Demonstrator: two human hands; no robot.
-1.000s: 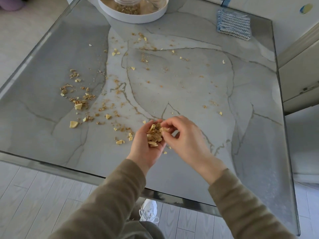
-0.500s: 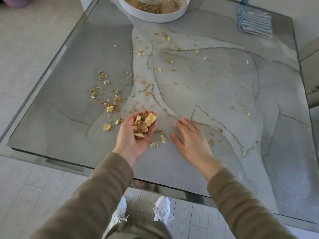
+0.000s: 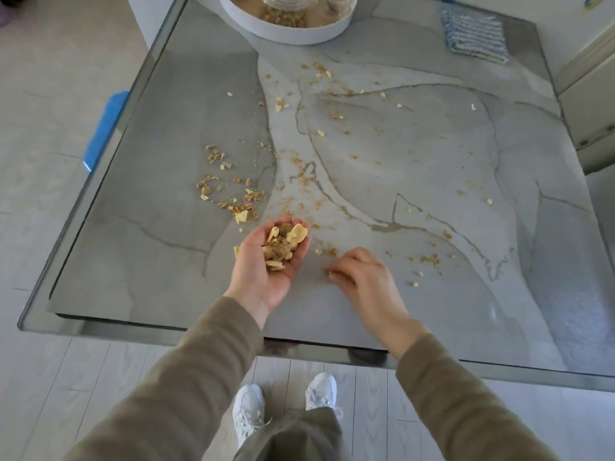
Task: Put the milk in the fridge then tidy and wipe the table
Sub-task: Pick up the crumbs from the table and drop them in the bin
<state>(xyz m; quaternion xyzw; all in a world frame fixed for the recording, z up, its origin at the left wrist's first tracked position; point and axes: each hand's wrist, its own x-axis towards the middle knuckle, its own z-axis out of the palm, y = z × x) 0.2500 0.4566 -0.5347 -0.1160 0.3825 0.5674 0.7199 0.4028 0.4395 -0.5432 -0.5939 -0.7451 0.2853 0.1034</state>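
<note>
Under the glass edge of the table (image 3: 133, 261), well to the left of the left hand's fingers, a blue object (image 3: 104, 128) shows; what it is cannot be told. A cluster of loose crumbs (image 3: 229, 191) lies on the tabletop just beyond and left of those fingertips.

The left hand (image 3: 266, 264) is palm up above the table. Its fingers are cupped round a pile of gathered pieces (image 3: 283, 242), flakes and crumbs that reach the fingertips.

Far beyond the same fingertips, at the table's far edge, stands a white round tray (image 3: 289, 33).

The right hand (image 3: 362, 277) is palm down with bent fingers and its fingertips (image 3: 329, 272) at the tabletop beside a small crumb. Whether they pinch it cannot be told.

More crumbs (image 3: 429, 259) lie right of its knuckles. A blue knitted cloth (image 3: 474, 34) lies well beyond, at the far right corner.
</note>
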